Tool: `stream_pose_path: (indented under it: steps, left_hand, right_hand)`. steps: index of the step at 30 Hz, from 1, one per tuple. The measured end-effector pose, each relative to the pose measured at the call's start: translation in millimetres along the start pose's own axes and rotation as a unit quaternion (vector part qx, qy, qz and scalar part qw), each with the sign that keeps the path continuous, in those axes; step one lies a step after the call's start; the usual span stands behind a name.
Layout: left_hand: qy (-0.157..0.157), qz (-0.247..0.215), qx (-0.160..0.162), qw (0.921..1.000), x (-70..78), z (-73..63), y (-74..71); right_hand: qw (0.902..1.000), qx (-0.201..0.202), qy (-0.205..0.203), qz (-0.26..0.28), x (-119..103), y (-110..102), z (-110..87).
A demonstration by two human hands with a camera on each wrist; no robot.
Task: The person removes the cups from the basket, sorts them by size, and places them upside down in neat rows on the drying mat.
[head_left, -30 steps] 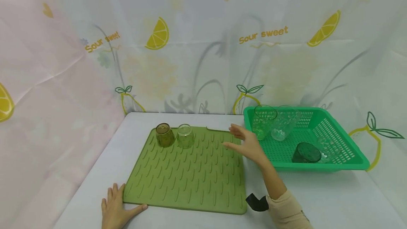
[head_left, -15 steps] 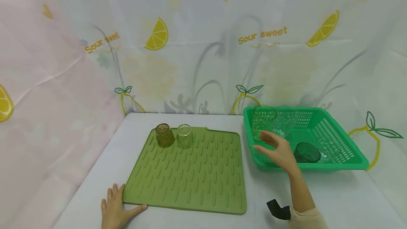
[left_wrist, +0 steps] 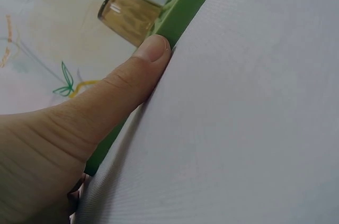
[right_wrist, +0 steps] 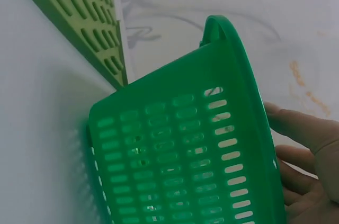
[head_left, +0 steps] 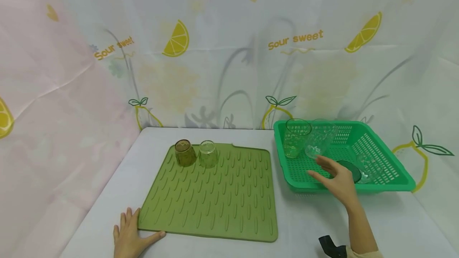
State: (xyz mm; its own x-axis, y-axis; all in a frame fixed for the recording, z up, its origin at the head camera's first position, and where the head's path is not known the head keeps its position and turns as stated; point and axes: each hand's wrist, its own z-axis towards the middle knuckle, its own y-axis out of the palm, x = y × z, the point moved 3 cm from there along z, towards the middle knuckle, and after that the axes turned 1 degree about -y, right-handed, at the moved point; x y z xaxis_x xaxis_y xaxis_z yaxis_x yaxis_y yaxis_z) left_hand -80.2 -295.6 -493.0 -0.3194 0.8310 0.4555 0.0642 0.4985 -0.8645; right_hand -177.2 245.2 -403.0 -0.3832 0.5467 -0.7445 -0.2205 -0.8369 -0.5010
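Note:
My left hand (head_left: pixel 128 239) rests at the near left corner of the green drying mat (head_left: pixel 211 194), its fingers spread and the thumb touching the mat's near edge. Over the near side of the green basket (head_left: pixel 297 189) hovers my right hand (head_left: pixel 338 179), thumb apart from the fingers and holding nothing. It partly covers a dark green glass (head_left: pixel 353 169). A clear glass (head_left: pixel 369 166) lies beside that one. Farther back in the basket are a tall greenish glass (head_left: pixel 297 140) and a tilted clear glass (head_left: pixel 319 140). An amber glass (head_left: pixel 185 153) and a pale glass (head_left: pixel 208 154) stand upside down on the mat.
The white table (head_left: pixel 301 218) carries the mat on the left and the basket on the right, with a narrow gap between them. Behind the table hangs a printed curtain (head_left: pixel 222 51). A black strap piece (head_left: pixel 331 247) shows at the right wrist.
From above the mat's right side, my right hand has moved right and toward me, over the basket and across the dark green glass. The left hand has stayed put.

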Motion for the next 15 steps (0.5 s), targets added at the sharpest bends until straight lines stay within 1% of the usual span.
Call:
stream_pose_path:
  steps: [6, 7, 12, 15]
  left_hand:
    - [0.001, 0.001, 0.001, 1.0000, 0.4, -0.1, -0.1]
    - [0.001, 0.001, 0.001, 1.0000, 0.5, -0.2, -0.1]
    - [0.001, 0.003, 0.001, 1.0000, 0.2, 0.2, 0.9]
    - [0.001, 0.003, 0.002, 1.0000, -0.2, 0.3, 1.0]
  right_hand:
    - [0.9996, 0.015, -0.002, -0.023, 5, -11, -5.2]
    - [0.9991, 0.009, 0.003, -0.042, 1, -13, -5.7]
    - [0.9983, 0.000, 0.022, -0.054, 2, -24, -7.1]
    - [0.9965, -0.003, 0.034, -0.077, 3, -31, -7.2]
